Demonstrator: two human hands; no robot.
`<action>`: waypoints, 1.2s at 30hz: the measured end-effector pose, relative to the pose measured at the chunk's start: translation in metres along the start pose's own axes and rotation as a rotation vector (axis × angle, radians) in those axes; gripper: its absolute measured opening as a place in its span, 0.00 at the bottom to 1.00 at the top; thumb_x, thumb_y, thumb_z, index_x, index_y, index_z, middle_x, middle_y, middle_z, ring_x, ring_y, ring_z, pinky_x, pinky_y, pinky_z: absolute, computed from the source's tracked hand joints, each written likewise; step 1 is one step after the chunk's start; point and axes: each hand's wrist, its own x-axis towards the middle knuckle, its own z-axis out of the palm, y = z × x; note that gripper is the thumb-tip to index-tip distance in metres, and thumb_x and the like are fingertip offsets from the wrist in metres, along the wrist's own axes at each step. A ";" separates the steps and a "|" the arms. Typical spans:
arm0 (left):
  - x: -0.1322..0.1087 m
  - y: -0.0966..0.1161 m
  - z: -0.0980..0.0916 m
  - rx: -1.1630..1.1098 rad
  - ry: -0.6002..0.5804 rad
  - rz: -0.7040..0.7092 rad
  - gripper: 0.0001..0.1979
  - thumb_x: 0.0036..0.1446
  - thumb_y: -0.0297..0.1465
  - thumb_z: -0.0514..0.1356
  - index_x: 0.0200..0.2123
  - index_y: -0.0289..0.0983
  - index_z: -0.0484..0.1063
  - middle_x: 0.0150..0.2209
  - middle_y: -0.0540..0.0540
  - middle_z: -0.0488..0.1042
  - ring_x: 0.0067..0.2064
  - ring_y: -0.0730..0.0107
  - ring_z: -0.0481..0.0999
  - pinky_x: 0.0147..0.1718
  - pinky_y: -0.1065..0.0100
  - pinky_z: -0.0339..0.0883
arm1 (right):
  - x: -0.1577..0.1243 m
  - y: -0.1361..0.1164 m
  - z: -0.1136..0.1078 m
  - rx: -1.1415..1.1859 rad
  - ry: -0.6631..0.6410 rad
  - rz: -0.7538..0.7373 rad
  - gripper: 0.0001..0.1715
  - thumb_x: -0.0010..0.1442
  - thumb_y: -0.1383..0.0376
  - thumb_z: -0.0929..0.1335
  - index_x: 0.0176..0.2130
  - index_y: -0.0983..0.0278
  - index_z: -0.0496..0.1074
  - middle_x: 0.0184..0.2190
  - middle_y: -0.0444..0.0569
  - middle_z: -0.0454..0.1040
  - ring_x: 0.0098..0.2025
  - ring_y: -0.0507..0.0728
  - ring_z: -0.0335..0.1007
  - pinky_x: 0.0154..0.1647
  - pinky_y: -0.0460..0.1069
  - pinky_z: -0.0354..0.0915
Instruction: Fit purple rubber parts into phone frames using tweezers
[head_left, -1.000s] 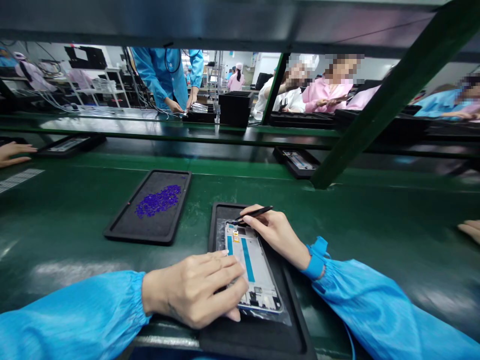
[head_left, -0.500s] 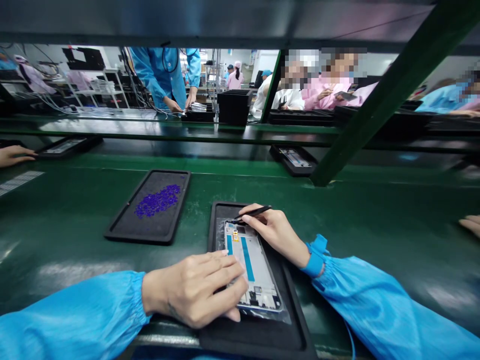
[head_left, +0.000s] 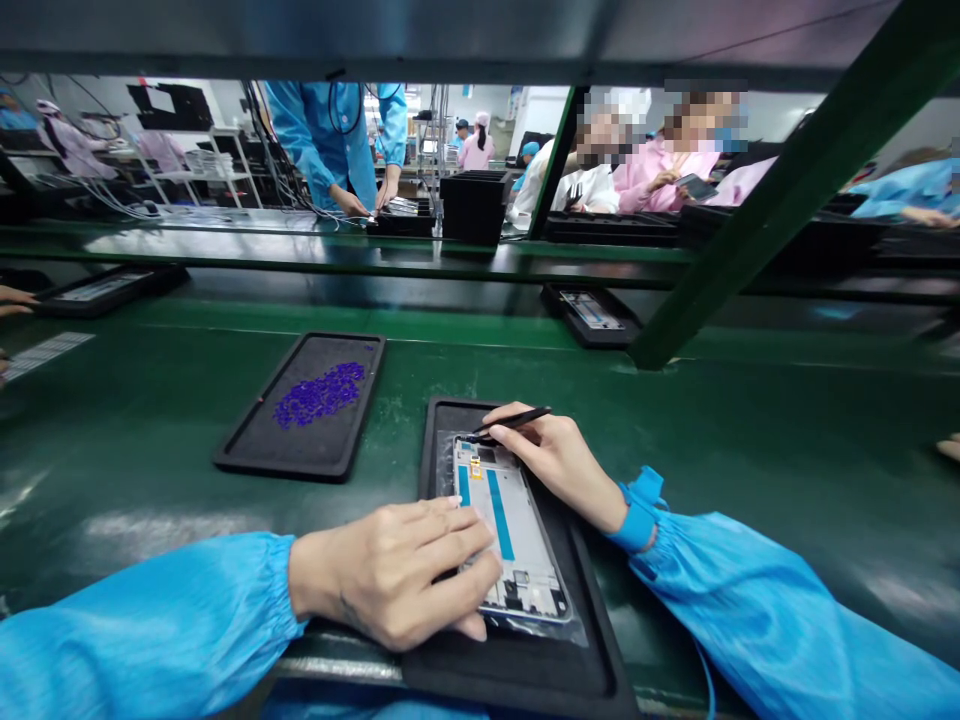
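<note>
view: one camera worn on the person's head
faces: forward and down across the green surface (head_left: pixel 120 450)
near: left hand (head_left: pixel 390 575) and right hand (head_left: pixel 559 470), low in frame
far: co-worker in blue (head_left: pixel 330 140), beyond the bench

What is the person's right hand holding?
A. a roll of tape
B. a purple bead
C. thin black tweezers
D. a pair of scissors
C. The right hand pinches thin black tweezers between thumb and fingers, just above the top edge of the phone frame.
</note>
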 end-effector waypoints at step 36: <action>0.012 0.017 0.051 -0.291 -0.124 0.012 0.13 0.73 0.33 0.51 0.42 0.35 0.74 0.21 0.54 0.66 0.22 0.75 0.66 0.25 0.70 0.63 | -0.100 -0.021 -0.030 -0.030 0.063 -0.494 0.11 0.72 0.63 0.64 0.48 0.66 0.73 0.34 0.53 0.78 0.38 0.56 0.75 0.41 0.51 0.69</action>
